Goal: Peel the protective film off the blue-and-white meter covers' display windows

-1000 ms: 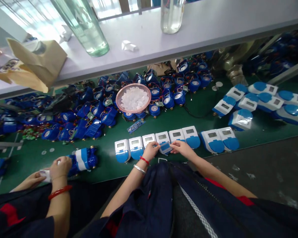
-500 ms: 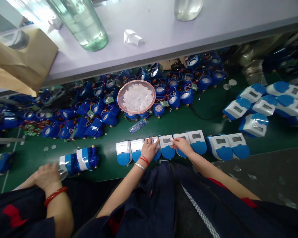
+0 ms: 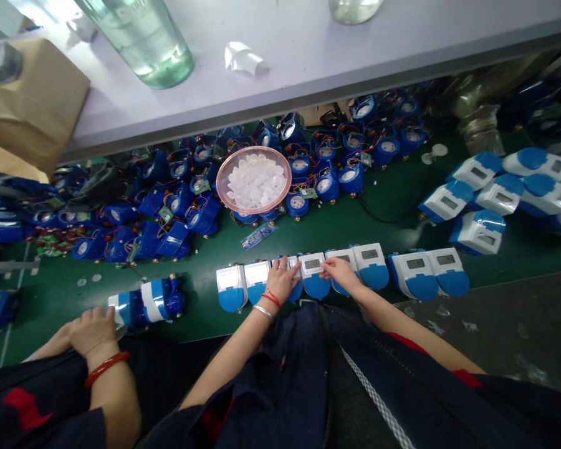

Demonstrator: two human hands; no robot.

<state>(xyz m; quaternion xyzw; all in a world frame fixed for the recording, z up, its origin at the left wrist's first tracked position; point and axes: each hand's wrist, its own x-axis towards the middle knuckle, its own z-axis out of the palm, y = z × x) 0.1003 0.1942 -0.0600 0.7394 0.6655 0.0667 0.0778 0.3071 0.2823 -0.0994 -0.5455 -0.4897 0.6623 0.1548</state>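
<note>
In the head view, several white-and-blue water meters with small displays stand in a row along the bench's near side. My left hand lies over one of them, its fingers stretched out and a fingertip reaching the left edge of the neighbouring meter. At that meter's right edge, beside its display, my right hand has thumb and forefinger pressed together. Whatever may be between those fingertips is too small to make out. The right hand partly covers another meter.
A pink bowl of translucent white caps sits behind the row, among open blue meter bodies with wires. More finished-looking meters cluster at right. At left, a co-worker's hand is near two meters. A shelf overhangs the back.
The view has shifted slightly. Both my hands stay at the same meters, with almost no visible movement.
</note>
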